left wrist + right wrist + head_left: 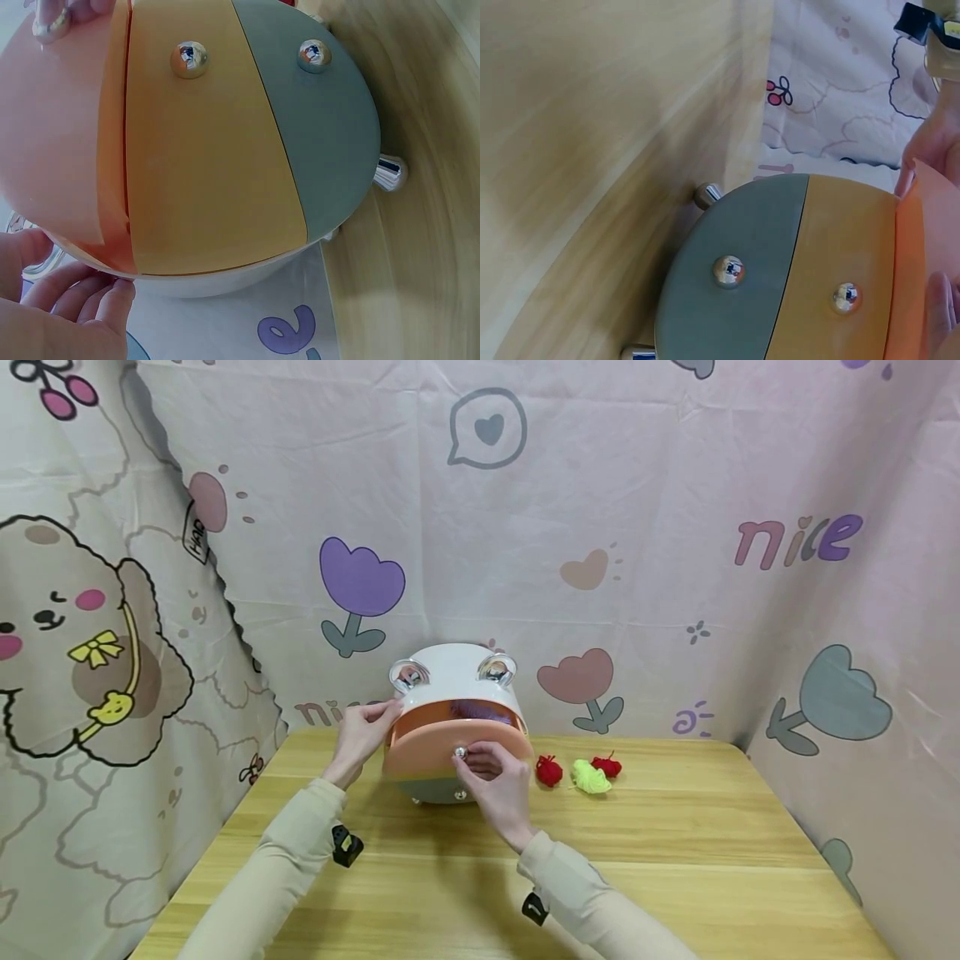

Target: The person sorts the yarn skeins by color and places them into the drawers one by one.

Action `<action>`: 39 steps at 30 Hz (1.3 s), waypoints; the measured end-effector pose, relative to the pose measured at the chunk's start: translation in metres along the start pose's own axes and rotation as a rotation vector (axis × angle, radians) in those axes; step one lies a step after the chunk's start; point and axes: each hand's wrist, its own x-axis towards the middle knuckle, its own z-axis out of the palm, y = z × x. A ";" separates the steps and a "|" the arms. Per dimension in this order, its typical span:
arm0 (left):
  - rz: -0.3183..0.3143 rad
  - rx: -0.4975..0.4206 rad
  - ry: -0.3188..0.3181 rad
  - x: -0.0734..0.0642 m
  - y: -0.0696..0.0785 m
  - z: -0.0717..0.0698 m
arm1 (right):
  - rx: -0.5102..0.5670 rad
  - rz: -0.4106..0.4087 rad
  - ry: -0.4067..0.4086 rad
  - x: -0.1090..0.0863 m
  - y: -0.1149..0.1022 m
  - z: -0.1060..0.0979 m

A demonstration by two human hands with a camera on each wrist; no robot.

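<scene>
A small rounded drawer cabinet [457, 668] with a white shell and silver ear-like loops stands on the table. My right hand [495, 781] pinches the silver knob [460, 752] of its top drawer [427, 747], which is peach and pulled partly out. Something purple and fuzzy [480, 711] lies inside that drawer. My left hand [363, 739] holds the cabinet's left side near one loop, thumb and curled fingers against the shell. Below, the yellow middle drawer [202, 157] and the grey-green bottom drawer [322, 135] are closed, each with a round silver knob.
Right of the cabinet lie two red yarn balls [549, 771] and a yellow-green yarn ball [590, 777]. The wooden table [675, 827] meets a printed cloth backdrop [660, 635] close behind the cabinet. Short silver feet [391, 173] lift the cabinet off the table.
</scene>
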 end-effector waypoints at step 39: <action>0.010 -0.003 0.035 0.000 0.000 0.001 | -0.025 0.062 0.006 0.037 0.028 0.013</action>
